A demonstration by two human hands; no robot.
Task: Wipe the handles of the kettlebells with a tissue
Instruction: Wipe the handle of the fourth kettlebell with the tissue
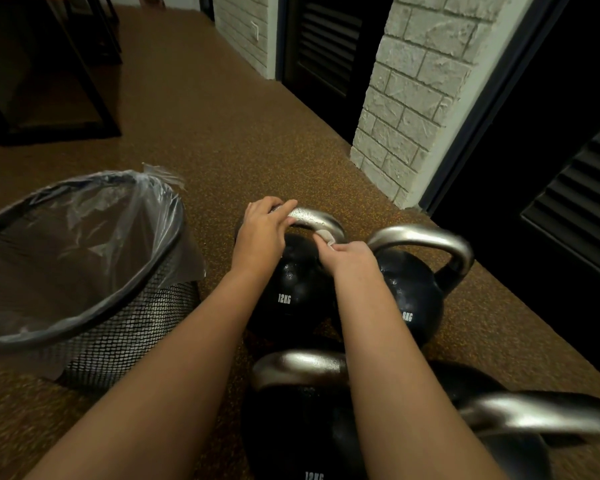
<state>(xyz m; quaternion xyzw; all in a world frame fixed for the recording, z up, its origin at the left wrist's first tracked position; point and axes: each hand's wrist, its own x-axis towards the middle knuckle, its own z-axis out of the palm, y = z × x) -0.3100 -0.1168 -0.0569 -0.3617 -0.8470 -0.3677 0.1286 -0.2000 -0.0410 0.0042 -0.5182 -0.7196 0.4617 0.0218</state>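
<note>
Right fingers (329, 247) pinch a small folded white tissue (325, 236) against the right shoulder of the silver steel handle (314, 220) on the far-left black 12KG kettlebell (293, 289). Fingers curled tight, tissue is touching the metal. Right hand (352, 261) sits just below that bend.

Left hand (265, 230) wraps over the left end of the same handle: thumb lies along the top, fingers curl round the far side. We read this as a brace so the bell doesn't rock.

Droplets show on the handle's top arc between our two hands, so that stretch looks unwiped. Our call: we're early on this handle.

To do it well:
- keep the left grip firm, sweep the tissue from the right bend up over the arc toward the left hand
- wrap the tissue round the bar so the underside gets covered too, not just the top
- shift the left hand off its end afterwards and wipe there; it's hidden under the palm now
- tissue is small and will likely soak fast; refold to a dry face

Relative to the 12KG bell: second black kettlebell with silver handle (423, 271) just right of it, bodies close, can't tell if they touch. Two more blurred kettlebells nearer us. Black mesh waste bin with clear plastic liner (94, 289) to its left, near, handy for the spent tissue.
</note>
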